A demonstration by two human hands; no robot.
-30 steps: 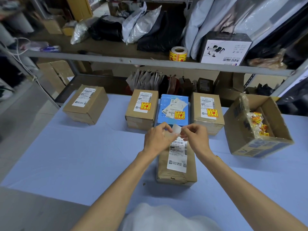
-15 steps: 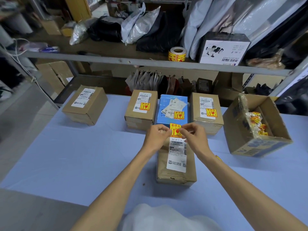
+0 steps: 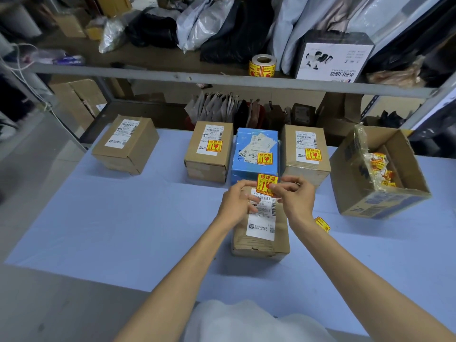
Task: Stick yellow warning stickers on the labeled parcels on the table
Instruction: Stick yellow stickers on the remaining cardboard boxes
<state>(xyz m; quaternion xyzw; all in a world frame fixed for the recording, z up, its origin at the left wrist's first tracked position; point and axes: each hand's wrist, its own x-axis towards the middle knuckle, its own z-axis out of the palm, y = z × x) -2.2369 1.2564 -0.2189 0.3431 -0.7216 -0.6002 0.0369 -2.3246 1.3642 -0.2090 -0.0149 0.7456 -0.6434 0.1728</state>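
Note:
A yellow warning sticker [image 3: 266, 184] is held upright above the near brown parcel [image 3: 261, 239], just over the far end of its white label [image 3: 262, 224]. My right hand [image 3: 294, 198] pinches the sticker's right edge. My left hand [image 3: 237, 204] has curled fingers at the sticker's left edge; whether it still holds it is unclear. Behind stand a brown parcel [image 3: 209, 150], a blue parcel [image 3: 255, 154] and another brown parcel [image 3: 306, 151], each bearing a yellow sticker. A fourth brown parcel [image 3: 125, 144] at the far left has only a white label.
An open cardboard box [image 3: 380, 174] with loose yellow stickers sits at the right. One sticker [image 3: 322, 224] lies on the blue table [image 3: 123, 230] by my right wrist. A sticker roll [image 3: 262, 65] stands on the shelf behind.
A second ago both hands held a pale backing piece. Now the yellow sticker faces me, pinched in my right hand over the near parcel.

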